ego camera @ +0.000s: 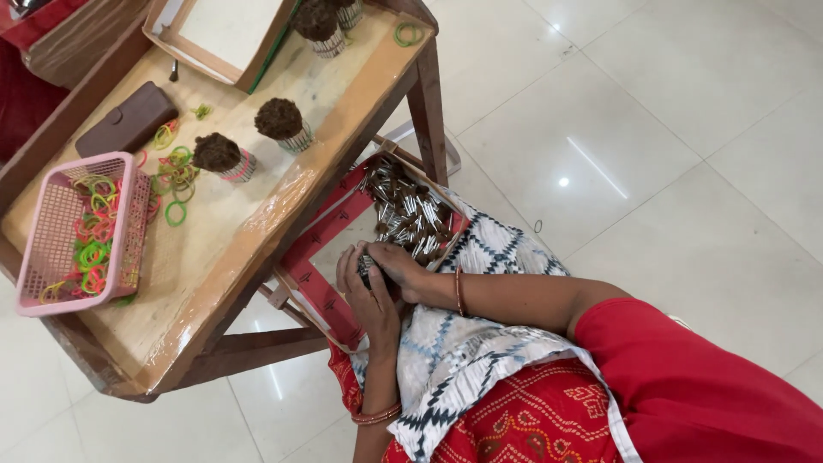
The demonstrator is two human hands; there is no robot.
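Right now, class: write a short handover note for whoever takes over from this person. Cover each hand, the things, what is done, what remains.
Left hand and right hand together clasp a small bunch of sticks over the lap.
Loose sticks fill the red tray on the lap.
Done: three tied bundles stand on the wooden table.
Rubber bands lie in the pink basket.
Left: many loose sticks.

The wooden table (257, 249) is standing just beyond your hands (381, 279), carrying a pink basket (51, 231) of coloured rubber bands, loose bands (177, 171), a brown case (129, 118), a shallow wooden tray (219, 60) and bound stick bundles (221, 158).
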